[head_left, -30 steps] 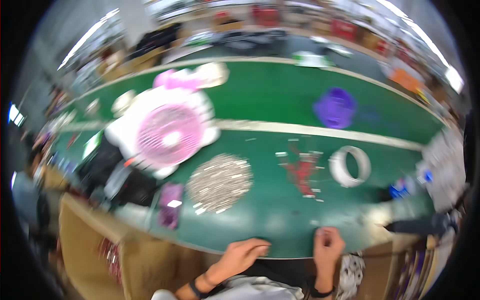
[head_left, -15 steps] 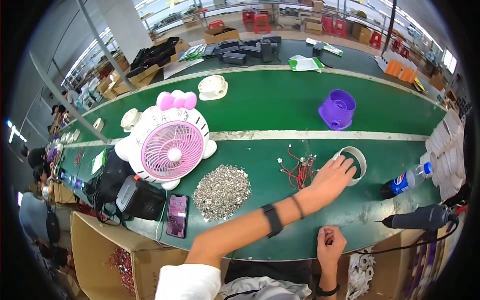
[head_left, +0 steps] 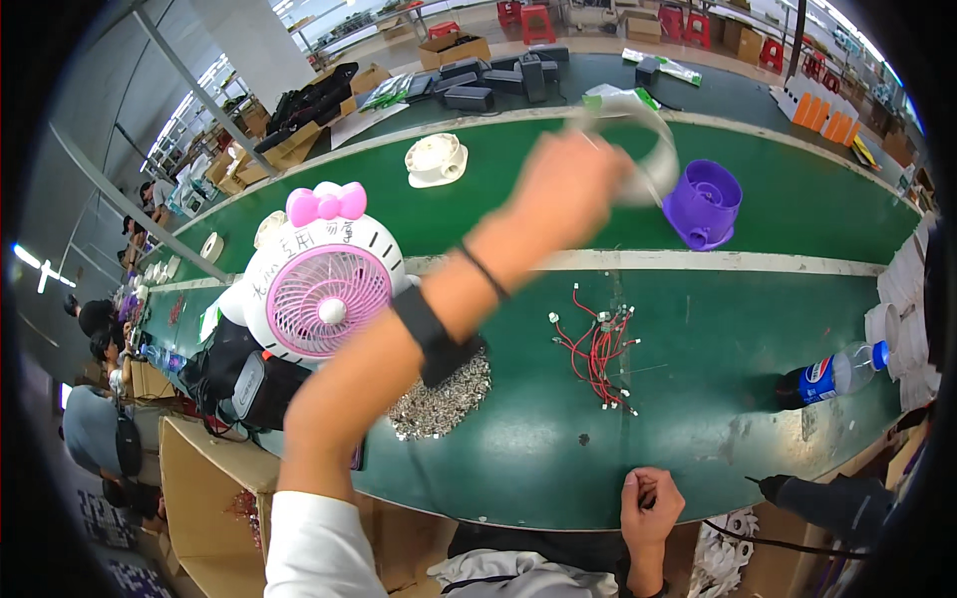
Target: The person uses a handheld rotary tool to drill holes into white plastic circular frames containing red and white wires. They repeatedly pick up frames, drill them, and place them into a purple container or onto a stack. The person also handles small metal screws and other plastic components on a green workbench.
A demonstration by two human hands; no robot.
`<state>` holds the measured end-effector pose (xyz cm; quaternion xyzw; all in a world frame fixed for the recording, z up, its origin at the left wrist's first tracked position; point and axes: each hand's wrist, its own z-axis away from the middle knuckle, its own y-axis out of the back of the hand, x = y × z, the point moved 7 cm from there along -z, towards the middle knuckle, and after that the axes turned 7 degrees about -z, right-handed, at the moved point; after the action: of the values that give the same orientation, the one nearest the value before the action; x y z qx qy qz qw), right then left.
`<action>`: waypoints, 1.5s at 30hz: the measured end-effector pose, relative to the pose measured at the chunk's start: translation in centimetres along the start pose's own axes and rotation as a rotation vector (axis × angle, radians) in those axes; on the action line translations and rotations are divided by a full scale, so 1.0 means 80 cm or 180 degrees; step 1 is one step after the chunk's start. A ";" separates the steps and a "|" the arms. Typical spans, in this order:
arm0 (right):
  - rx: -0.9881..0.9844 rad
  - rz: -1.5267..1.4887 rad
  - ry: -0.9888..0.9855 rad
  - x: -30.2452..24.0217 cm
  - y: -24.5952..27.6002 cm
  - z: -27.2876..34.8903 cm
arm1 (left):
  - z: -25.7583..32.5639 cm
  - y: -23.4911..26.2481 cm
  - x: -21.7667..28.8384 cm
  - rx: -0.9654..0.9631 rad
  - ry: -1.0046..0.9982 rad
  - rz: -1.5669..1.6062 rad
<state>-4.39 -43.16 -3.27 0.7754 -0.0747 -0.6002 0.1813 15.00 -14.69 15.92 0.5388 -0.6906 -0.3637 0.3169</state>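
My left hand (head_left: pixel 578 174), smeared by motion, is raised over the green strip past the pale ledge, gripping a white plastic ring (head_left: pixel 661 167). The ring is blurred too and passes in front of the purple plastic base (head_left: pixel 704 207). At the near table edge my right hand (head_left: pixel 653 506) rests with its fingers curled; whatever may be inside them is hidden. Between the hands lies a bundle of red and black wires (head_left: pixel 598 364) with small white connectors. My left forearm crosses over a pile of small metal pieces (head_left: pixel 444 404), partly covering it.
A pink-and-white fan (head_left: pixel 329 299) stands at the left beside a black speaker-like box (head_left: pixel 264 384). To the right are a cola bottle (head_left: pixel 832 377), a dark electric screwdriver (head_left: pixel 832 506) and stacked white rings (head_left: pixel 907 309). A cream base (head_left: pixel 436 159) sits farther back.
My left hand has lifted the white ring off the near table and carried it away and leftward, over the far strip. My right hand stays at the table edge. The view has shifted slightly.
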 end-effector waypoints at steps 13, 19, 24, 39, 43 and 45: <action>-0.0127 0.0254 0.0384 -0.023 0.001 -0.006 | 0.046 -0.048 -0.404 0.0068 0.2418 -0.1141; -0.0228 0.0309 0.0115 -0.009 -0.003 -0.007 | 0.060 -0.099 -0.416 -0.0402 0.2051 -0.1657; -0.0267 0.0298 0.0066 -0.012 -0.005 -0.012 | 0.061 -0.110 -0.416 -0.0263 0.2218 -0.1145; -0.0197 0.0285 0.0349 -0.020 -0.006 -0.016 | 0.037 -0.118 -0.373 -0.0147 0.1890 -0.1119; -0.0254 0.0295 0.0407 -0.021 -0.007 -0.015 | 0.040 -0.124 -0.376 -0.0190 0.2008 -0.0898; -0.0240 0.0292 0.0427 -0.022 -0.007 -0.016 | 0.037 -0.128 -0.372 -0.0207 0.2022 -0.0903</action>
<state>-3.70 -41.80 -1.62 0.8023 -0.0753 -0.5403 0.2422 24.33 13.21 4.34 0.7054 -0.4638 -0.2401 0.4793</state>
